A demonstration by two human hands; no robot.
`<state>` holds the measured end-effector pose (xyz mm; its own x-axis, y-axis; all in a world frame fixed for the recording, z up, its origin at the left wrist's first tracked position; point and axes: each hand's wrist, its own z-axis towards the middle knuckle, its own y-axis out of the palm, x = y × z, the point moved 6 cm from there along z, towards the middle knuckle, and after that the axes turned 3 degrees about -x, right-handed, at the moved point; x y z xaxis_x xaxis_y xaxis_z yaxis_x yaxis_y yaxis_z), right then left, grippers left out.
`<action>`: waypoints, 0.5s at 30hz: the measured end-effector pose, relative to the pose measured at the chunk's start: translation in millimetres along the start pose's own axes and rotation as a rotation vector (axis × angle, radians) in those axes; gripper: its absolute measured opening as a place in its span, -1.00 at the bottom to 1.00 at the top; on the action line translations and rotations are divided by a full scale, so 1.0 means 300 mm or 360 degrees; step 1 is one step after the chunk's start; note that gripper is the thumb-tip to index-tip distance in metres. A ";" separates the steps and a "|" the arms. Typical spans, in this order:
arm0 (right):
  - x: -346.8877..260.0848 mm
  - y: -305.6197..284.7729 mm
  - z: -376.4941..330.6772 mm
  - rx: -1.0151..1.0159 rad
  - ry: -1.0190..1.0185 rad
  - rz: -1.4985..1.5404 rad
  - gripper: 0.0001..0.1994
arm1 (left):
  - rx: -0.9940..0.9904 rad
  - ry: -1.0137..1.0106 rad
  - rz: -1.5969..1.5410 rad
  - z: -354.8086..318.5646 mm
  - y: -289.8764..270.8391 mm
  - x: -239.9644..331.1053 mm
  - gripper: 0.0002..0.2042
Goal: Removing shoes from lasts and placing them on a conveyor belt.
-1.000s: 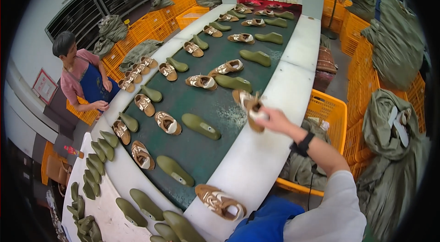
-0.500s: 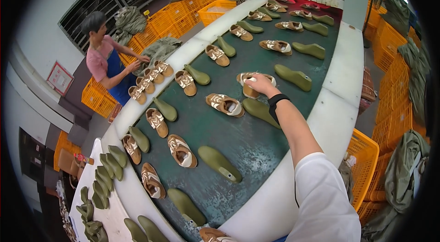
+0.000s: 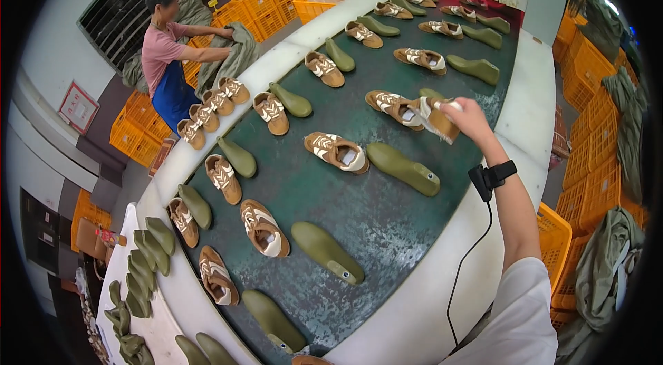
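Note:
My right hand (image 3: 468, 118) is closed on a brown-and-white shoe upper (image 3: 438, 120), held tilted over the far right part of the green belt (image 3: 373, 220). Just left of it, and partly covered by it, lies another brown-and-white shoe (image 3: 390, 104). A green shoe last (image 3: 431, 93) peeks out behind the held upper. Nearer to me, a second green last (image 3: 404, 168) rests beside a shoe (image 3: 336, 152). My left hand is out of the picture.
Rows of shoes and lasts cover the belt, with white ledges (image 3: 514, 123) along it. More lasts (image 3: 148, 254) stand on a white table at left. Across the belt, a person (image 3: 169, 61) handles grey-green cloth (image 3: 238, 54). Orange crates (image 3: 590, 151) are stacked at right.
My right hand has moved right from a shoe on the belt and now holds an upper in the air. The co-worker's arms have reached out to the cloth. The view has shifted slightly.

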<state>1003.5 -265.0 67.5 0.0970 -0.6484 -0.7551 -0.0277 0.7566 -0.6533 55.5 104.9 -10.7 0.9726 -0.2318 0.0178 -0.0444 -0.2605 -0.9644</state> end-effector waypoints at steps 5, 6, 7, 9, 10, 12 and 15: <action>-0.073 -0.061 -0.092 0.0277 -0.0026 0.0049 -0.53 | 0.0025 0.0015 0.0024 -0.012 0.006 0.006 -0.40; -0.036 -0.045 -0.085 0.0159 0.0095 -0.0163 -0.53 | 0.0024 0.0020 0.0022 -0.010 0.011 0.005 -0.40; 0.001 -0.022 -0.076 0.0041 0.0211 -0.0373 -0.53 | 0.0027 0.0022 0.0019 -0.009 0.009 0.002 -0.40; 0.048 0.037 -0.044 0.0024 0.0188 -0.0440 -0.56 | 0.0036 0.0040 0.0014 0.014 0.011 0.009 -0.40; 0.047 0.074 -0.016 -0.0041 0.0086 -0.0420 -0.56 | 0.0047 0.0050 0.0011 0.024 0.017 0.014 -0.40; -0.018 0.124 -0.016 -0.0064 -0.0097 -0.0459 -0.58 | 0.0076 0.0050 0.0007 0.026 0.021 0.008 -0.41; -0.055 0.160 -0.051 -0.0130 -0.0260 -0.0456 -0.60 | 0.0121 0.0076 -0.0015 0.025 0.019 0.007 -0.41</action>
<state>985.3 -219.3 47.6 0.2701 -0.8066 -0.5258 -0.0553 0.5322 -0.8448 58.9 110.1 -18.3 0.9608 -0.2747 0.0381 -0.0159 -0.1917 -0.9813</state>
